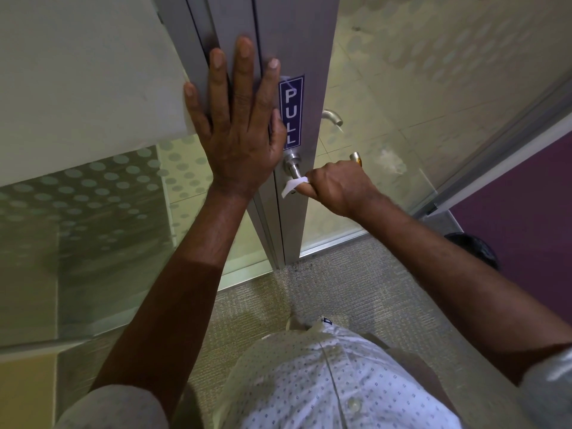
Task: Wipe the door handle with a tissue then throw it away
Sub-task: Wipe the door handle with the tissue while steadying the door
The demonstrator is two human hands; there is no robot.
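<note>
Left hand (240,131) flat, fingers spread; right hand (339,188) fisted, arms outstretched.

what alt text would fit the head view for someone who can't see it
A person's right hand grips a white tissue around a metal door handle, while the left hand presses flat against the grey door frame beside a blue PULL sign.

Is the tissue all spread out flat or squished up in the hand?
Squished up. The right hand is closed around the tissue on the door handle; only a small white strip pokes out.
</note>
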